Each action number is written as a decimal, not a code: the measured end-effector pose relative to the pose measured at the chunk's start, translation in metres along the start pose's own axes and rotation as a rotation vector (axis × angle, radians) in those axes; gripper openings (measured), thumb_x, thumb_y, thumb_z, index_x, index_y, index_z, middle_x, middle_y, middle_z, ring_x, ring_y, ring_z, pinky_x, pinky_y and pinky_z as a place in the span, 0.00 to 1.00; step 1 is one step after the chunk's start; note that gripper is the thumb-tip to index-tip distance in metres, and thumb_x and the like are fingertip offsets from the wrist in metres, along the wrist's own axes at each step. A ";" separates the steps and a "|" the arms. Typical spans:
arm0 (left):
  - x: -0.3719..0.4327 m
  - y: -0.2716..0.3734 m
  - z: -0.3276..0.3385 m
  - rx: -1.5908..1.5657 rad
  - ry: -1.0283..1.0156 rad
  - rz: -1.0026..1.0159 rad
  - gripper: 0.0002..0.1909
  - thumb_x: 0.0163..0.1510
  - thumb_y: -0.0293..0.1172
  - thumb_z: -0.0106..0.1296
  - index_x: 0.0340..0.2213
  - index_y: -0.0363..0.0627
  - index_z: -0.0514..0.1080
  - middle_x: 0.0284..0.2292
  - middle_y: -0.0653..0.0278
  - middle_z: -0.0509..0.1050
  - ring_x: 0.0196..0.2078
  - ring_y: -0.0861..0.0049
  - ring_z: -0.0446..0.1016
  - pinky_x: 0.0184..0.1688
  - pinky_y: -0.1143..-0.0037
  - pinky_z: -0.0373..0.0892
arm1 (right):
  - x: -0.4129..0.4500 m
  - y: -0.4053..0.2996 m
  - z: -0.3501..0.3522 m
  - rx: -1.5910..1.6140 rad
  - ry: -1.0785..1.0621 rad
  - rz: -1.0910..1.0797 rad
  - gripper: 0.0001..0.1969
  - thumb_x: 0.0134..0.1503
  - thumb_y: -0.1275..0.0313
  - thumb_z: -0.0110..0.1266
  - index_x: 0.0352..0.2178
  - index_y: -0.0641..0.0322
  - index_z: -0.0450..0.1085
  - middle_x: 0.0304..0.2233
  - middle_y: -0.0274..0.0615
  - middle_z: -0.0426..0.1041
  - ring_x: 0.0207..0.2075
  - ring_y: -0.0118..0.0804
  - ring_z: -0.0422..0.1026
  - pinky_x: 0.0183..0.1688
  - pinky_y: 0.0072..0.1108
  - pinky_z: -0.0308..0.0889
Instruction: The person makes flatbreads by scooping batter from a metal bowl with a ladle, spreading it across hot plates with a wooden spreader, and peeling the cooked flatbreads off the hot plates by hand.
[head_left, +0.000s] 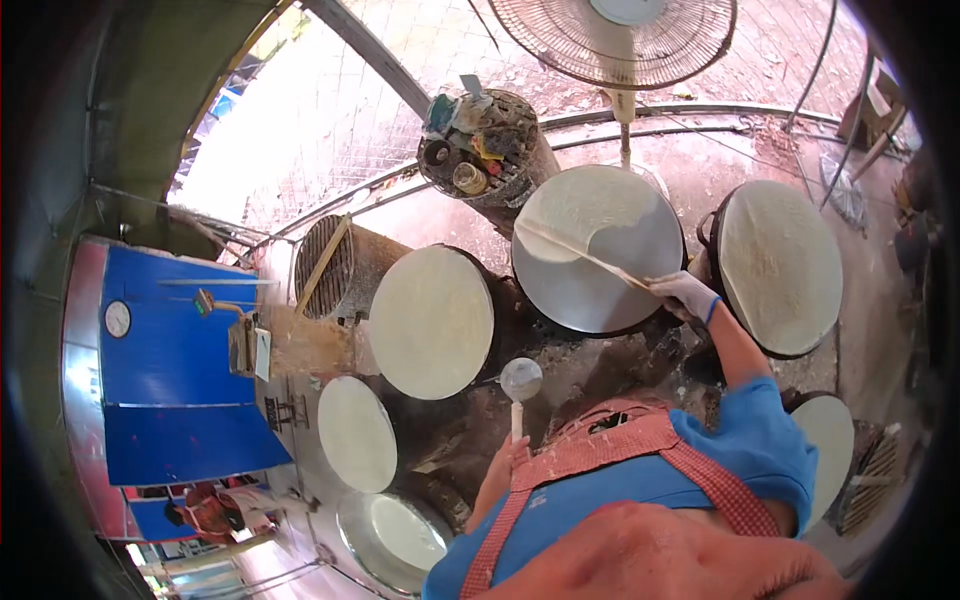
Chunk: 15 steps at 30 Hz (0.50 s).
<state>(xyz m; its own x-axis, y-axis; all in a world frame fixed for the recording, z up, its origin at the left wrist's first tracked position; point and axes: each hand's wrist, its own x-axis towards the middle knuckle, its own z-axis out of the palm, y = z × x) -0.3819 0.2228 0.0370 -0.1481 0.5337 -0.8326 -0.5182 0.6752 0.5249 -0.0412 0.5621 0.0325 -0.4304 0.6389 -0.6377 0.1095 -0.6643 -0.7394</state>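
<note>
My left hand (511, 459) grips the pale handle of a ladle (521, 379), whose round bowl points away from my apron (592, 450). Gloved in white, my right hand (684, 295) reaches to the near right rim of a round griddle (637, 300). Its fingers hold the end of a long, thin batter spreader (577, 250), which slants across the plate. Pale batter (566, 199) covers the griddle's far and left part, while grey metal shows elsewhere.
More round griddles carry pale sheets, including the left griddle (431, 322), right griddle (780, 266) and lower-left one (358, 435). A metal basin (356, 536) holds pale liquid. Beyond stand a cluttered drum (536, 169) and a fan (622, 45). Another person (214, 514) is at lower left.
</note>
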 end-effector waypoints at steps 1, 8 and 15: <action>-0.001 0.001 0.002 -0.007 0.007 0.005 0.16 0.49 0.30 0.52 0.38 0.47 0.58 0.15 0.76 0.56 0.16 0.91 0.56 0.17 0.87 0.55 | -0.004 0.000 -0.009 -0.013 0.002 0.006 0.12 0.47 0.67 0.55 0.34 0.59 0.72 0.09 0.30 0.61 0.05 0.22 0.55 0.06 0.16 0.45; -0.017 -0.001 0.015 -0.241 0.130 -0.151 0.07 0.52 0.28 0.48 0.32 0.46 0.60 0.15 0.78 0.54 0.16 0.93 0.53 0.16 0.88 0.53 | 0.039 -0.051 -0.016 -0.133 0.083 -0.179 0.17 0.44 0.66 0.56 0.36 0.65 0.72 0.08 0.33 0.61 0.05 0.22 0.55 0.06 0.18 0.46; -0.025 -0.006 0.019 -0.394 0.073 -0.164 0.08 0.57 0.32 0.41 0.24 0.47 0.59 0.15 0.77 0.51 0.14 0.93 0.51 0.14 0.88 0.50 | 0.048 0.005 -0.066 -0.237 -0.093 -0.182 0.17 0.43 0.68 0.57 0.36 0.64 0.72 0.13 0.34 0.66 0.09 0.23 0.59 0.10 0.17 0.52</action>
<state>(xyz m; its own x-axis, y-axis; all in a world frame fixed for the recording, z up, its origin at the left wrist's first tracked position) -0.3590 0.2150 0.0574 -0.0889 0.3890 -0.9169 -0.8195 0.4947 0.2893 -0.0024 0.6156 -0.0159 -0.5408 0.6937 -0.4758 0.2244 -0.4261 -0.8764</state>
